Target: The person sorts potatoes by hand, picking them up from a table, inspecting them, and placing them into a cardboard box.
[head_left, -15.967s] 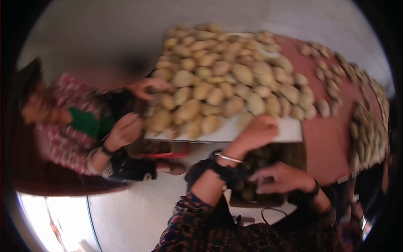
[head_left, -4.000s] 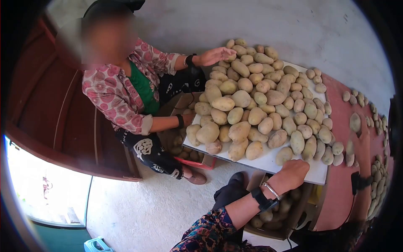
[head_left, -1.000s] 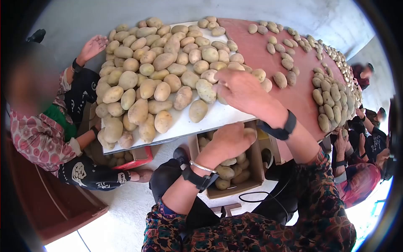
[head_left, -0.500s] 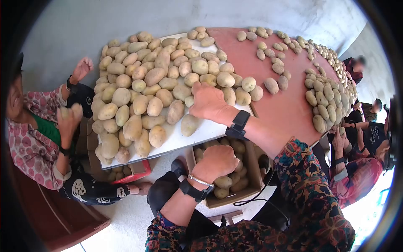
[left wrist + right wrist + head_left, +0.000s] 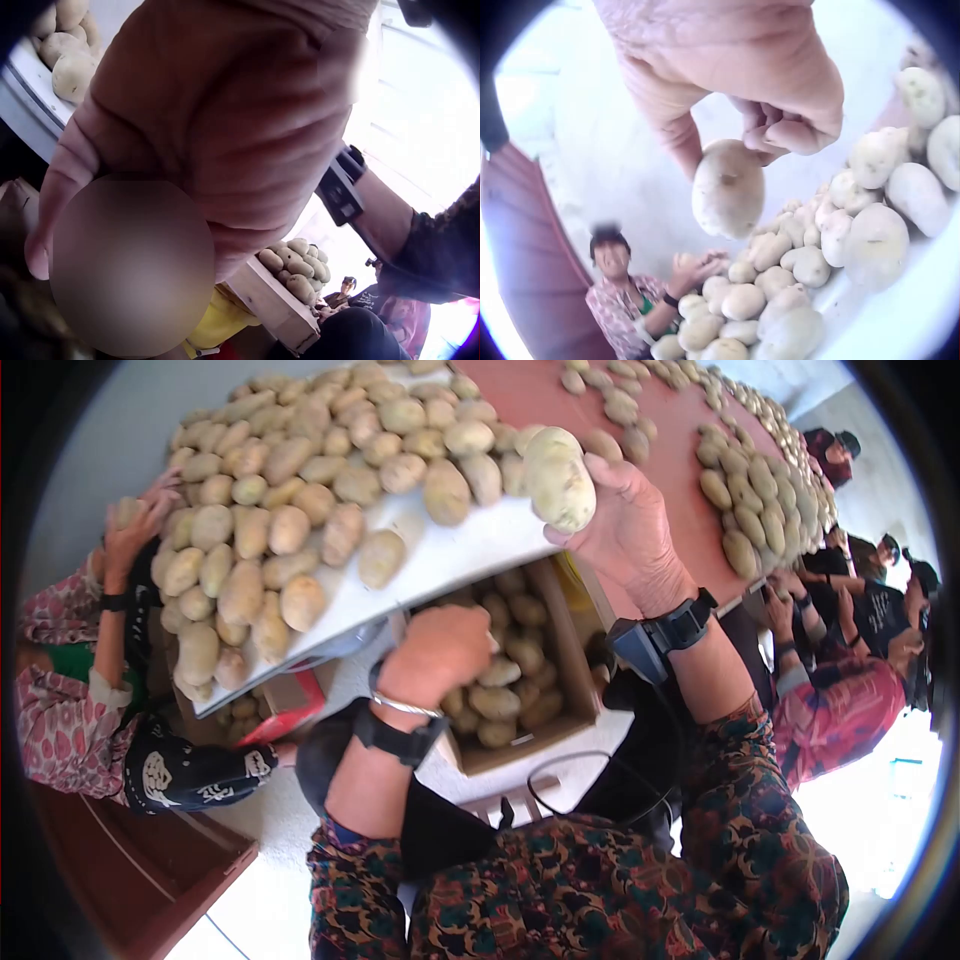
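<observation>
My right hand (image 5: 630, 540) holds a pale oval potato (image 5: 560, 478) between thumb and fingers, raised near the front right of the white board (image 5: 445, 550). In the right wrist view the same potato (image 5: 729, 191) shows a dark spot on its skin. My left hand (image 5: 435, 655) is curled over the left side of a cardboard box (image 5: 515, 752) holding several potatoes (image 5: 497, 703). Only a pale sliver shows at its fingertips in the head view. In the left wrist view its thumb and fingers surround a round shape, blurred out. Many potatoes (image 5: 290, 455) cover the board.
A red tabletop (image 5: 680, 550) adjoins the board on the right, bearing a heap of potatoes (image 5: 750, 505). Another person (image 5: 75, 710) sits at the left, hands at the pile. More people (image 5: 840, 690) sit at the right. A black cable (image 5: 560, 757) loops near the box.
My right hand has taken a potato from the board's near side and lifted it rightward, palm now turned up. My left hand stays over the box. The other person's hands have moved to the pile.
</observation>
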Action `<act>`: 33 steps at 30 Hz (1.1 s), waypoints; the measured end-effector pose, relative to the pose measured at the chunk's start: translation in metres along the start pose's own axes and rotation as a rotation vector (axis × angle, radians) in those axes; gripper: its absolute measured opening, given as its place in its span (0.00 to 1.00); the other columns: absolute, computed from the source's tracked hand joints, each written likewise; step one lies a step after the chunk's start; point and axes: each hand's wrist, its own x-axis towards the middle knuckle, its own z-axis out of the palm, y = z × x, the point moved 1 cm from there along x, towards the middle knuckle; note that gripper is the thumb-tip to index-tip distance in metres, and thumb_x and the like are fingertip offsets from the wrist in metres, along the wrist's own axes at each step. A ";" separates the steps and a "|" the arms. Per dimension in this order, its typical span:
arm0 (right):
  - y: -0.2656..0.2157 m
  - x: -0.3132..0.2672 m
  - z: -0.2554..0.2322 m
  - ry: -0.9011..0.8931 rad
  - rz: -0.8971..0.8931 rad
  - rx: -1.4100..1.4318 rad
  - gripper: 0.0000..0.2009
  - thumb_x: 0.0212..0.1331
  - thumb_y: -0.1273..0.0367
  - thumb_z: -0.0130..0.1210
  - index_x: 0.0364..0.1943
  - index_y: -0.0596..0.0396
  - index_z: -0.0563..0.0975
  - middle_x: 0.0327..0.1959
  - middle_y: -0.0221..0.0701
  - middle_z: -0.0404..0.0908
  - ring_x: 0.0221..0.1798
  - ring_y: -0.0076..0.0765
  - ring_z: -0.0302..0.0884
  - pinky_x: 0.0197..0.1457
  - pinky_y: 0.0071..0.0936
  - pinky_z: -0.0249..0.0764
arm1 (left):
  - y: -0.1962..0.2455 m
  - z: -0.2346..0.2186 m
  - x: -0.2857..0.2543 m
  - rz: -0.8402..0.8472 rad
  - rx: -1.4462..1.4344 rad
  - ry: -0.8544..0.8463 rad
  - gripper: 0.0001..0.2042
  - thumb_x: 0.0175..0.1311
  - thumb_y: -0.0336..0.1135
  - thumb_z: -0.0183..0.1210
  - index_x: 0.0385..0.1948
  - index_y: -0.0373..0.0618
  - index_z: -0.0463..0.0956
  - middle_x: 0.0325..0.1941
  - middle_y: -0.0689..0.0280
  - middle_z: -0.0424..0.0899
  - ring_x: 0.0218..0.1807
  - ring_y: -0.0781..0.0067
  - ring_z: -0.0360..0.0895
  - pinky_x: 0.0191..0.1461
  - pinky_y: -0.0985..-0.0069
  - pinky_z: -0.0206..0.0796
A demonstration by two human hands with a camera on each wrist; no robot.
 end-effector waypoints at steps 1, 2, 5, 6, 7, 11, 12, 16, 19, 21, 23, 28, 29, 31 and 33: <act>0.007 -0.012 -0.015 0.025 0.007 0.006 0.23 0.62 0.56 0.51 0.52 0.62 0.72 0.43 0.38 0.81 0.34 0.32 0.80 0.34 0.24 0.73 | 0.001 -0.005 0.000 0.004 0.007 -0.031 0.12 0.60 0.39 0.53 0.36 0.41 0.79 0.35 0.49 0.84 0.40 0.46 0.81 0.46 0.53 0.71; 0.013 -0.021 -0.019 0.022 0.121 -0.017 0.23 0.63 0.54 0.50 0.50 0.61 0.73 0.41 0.37 0.80 0.32 0.32 0.79 0.30 0.23 0.71 | 0.004 -0.010 0.000 -0.021 -0.009 -0.066 0.12 0.60 0.38 0.53 0.38 0.42 0.79 0.37 0.50 0.84 0.42 0.46 0.81 0.47 0.54 0.71; 0.036 -0.037 -0.044 0.002 0.269 -0.105 0.27 0.62 0.48 0.52 0.47 0.62 0.74 0.34 0.36 0.79 0.30 0.31 0.78 0.23 0.20 0.66 | 0.001 -0.004 0.001 -0.009 0.008 -0.093 0.12 0.60 0.36 0.53 0.42 0.44 0.79 0.41 0.51 0.81 0.47 0.48 0.79 0.51 0.58 0.70; 0.042 -0.041 -0.049 0.058 0.268 -0.332 0.27 0.61 0.48 0.54 0.46 0.62 0.74 0.33 0.35 0.79 0.30 0.30 0.78 0.22 0.19 0.65 | 0.002 -0.001 0.002 0.033 0.033 -0.071 0.13 0.59 0.34 0.54 0.44 0.46 0.80 0.43 0.51 0.80 0.49 0.49 0.78 0.53 0.60 0.70; 0.047 -0.046 -0.053 0.112 0.269 -0.559 0.27 0.59 0.48 0.57 0.45 0.62 0.74 0.32 0.35 0.79 0.30 0.29 0.78 0.21 0.18 0.64 | 0.003 0.001 0.003 0.036 0.028 -0.080 0.13 0.59 0.34 0.54 0.44 0.46 0.80 0.43 0.51 0.80 0.49 0.49 0.78 0.53 0.60 0.70; 0.059 -0.057 -0.059 0.167 0.077 -1.225 0.21 0.60 0.55 0.59 0.46 0.60 0.75 0.33 0.36 0.79 0.36 0.36 0.80 0.39 0.32 0.76 | 0.007 0.013 0.008 0.056 0.040 -0.160 0.18 0.52 0.24 0.58 0.47 0.48 0.80 0.45 0.53 0.78 0.52 0.51 0.76 0.56 0.63 0.69; 0.060 -0.059 -0.060 0.150 0.077 -1.424 0.20 0.58 0.58 0.60 0.46 0.59 0.75 0.37 0.41 0.81 0.40 0.43 0.81 0.46 0.39 0.75 | 0.004 0.018 0.009 0.062 0.033 -0.129 0.17 0.51 0.24 0.58 0.45 0.47 0.81 0.45 0.54 0.78 0.52 0.52 0.76 0.57 0.63 0.69; 0.069 -0.066 -0.065 0.096 -0.085 -1.713 0.20 0.56 0.59 0.61 0.46 0.61 0.74 0.39 0.46 0.81 0.41 0.48 0.81 0.46 0.40 0.75 | -0.003 0.024 0.014 0.128 0.050 -0.062 0.14 0.47 0.21 0.57 0.36 0.44 0.83 0.42 0.54 0.81 0.49 0.53 0.78 0.51 0.64 0.71; 0.065 -0.071 -0.057 0.091 0.046 -1.679 0.21 0.54 0.60 0.61 0.46 0.61 0.74 0.39 0.48 0.81 0.42 0.50 0.81 0.46 0.40 0.76 | 0.003 0.021 0.013 -0.034 -0.034 -0.132 0.12 0.43 0.18 0.57 0.30 0.41 0.83 0.36 0.53 0.82 0.43 0.51 0.80 0.44 0.64 0.73; 0.064 -0.073 -0.058 0.036 0.245 -1.592 0.23 0.52 0.57 0.60 0.45 0.62 0.74 0.39 0.52 0.81 0.44 0.55 0.80 0.47 0.46 0.75 | 0.002 0.019 0.014 -0.045 -0.084 -0.170 0.11 0.42 0.18 0.56 0.28 0.40 0.82 0.34 0.53 0.82 0.39 0.50 0.80 0.40 0.64 0.73; 0.067 -0.074 -0.057 0.008 0.317 -1.575 0.23 0.52 0.56 0.59 0.45 0.62 0.74 0.39 0.52 0.81 0.44 0.55 0.80 0.48 0.46 0.75 | -0.001 0.009 0.010 0.028 -0.085 -0.159 0.10 0.43 0.18 0.56 0.27 0.39 0.81 0.33 0.53 0.83 0.39 0.51 0.80 0.41 0.64 0.73; 0.086 -0.069 -0.055 -0.136 0.445 -1.543 0.25 0.52 0.55 0.57 0.47 0.62 0.74 0.40 0.52 0.81 0.46 0.55 0.80 0.50 0.44 0.74 | -0.025 -0.010 0.013 -0.104 -0.063 -0.018 0.10 0.50 0.22 0.54 0.32 0.39 0.82 0.38 0.52 0.83 0.44 0.49 0.79 0.48 0.63 0.71; 0.094 -0.067 -0.051 -0.215 0.432 -1.534 0.25 0.53 0.57 0.58 0.49 0.62 0.73 0.40 0.51 0.81 0.45 0.54 0.80 0.50 0.42 0.74 | -0.028 -0.011 0.012 -0.111 -0.066 -0.021 0.10 0.50 0.22 0.54 0.32 0.39 0.82 0.38 0.52 0.83 0.44 0.49 0.79 0.48 0.63 0.71; 0.118 -0.066 -0.045 -0.304 0.431 -1.517 0.24 0.54 0.59 0.60 0.51 0.62 0.73 0.40 0.51 0.81 0.45 0.53 0.81 0.51 0.40 0.75 | -0.031 -0.014 0.008 -0.019 -0.062 0.094 0.11 0.51 0.22 0.54 0.35 0.38 0.81 0.37 0.49 0.82 0.45 0.49 0.79 0.49 0.62 0.70; 0.144 -0.065 -0.043 -0.488 0.470 -1.451 0.25 0.54 0.60 0.60 0.54 0.60 0.72 0.42 0.50 0.81 0.46 0.54 0.81 0.51 0.40 0.75 | -0.035 -0.013 0.008 -0.012 -0.062 0.098 0.11 0.52 0.23 0.52 0.36 0.37 0.81 0.37 0.48 0.82 0.43 0.48 0.79 0.48 0.61 0.71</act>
